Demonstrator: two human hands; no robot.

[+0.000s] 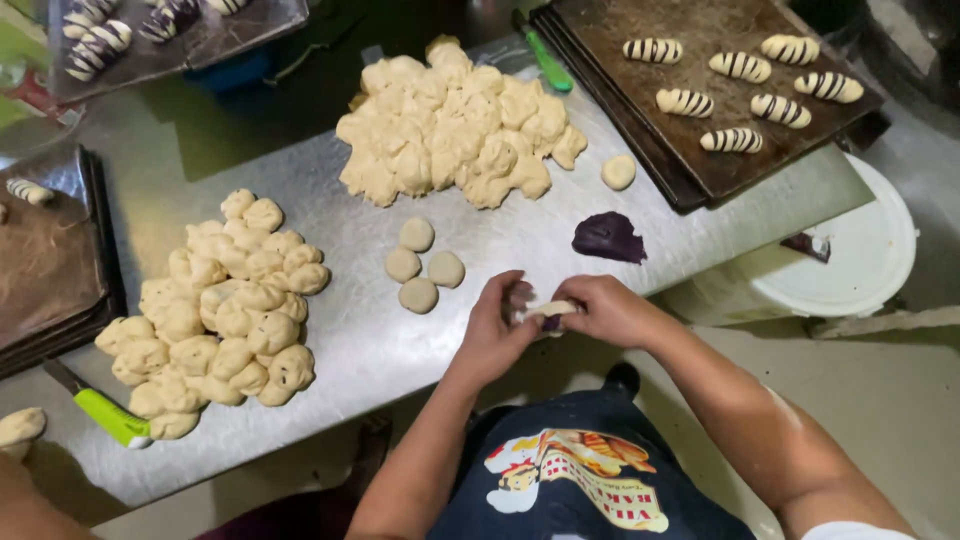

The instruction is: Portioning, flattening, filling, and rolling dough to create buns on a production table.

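Note:
My left hand and my right hand meet at the front edge of the steel table, both pinching a small piece of pale dough with dark purple filling showing under it. Just beyond lies a lump of purple filling. Several flattened dough rounds sit to the left of my hands. A large heap of dough pieces is at the table's far middle, another heap at the left.
A dark baking tray at the far right holds several striped rolls. More trays sit at the left and far left corner. Green-handled scrapers lie at front left and back. A white bucket lid is right of the table.

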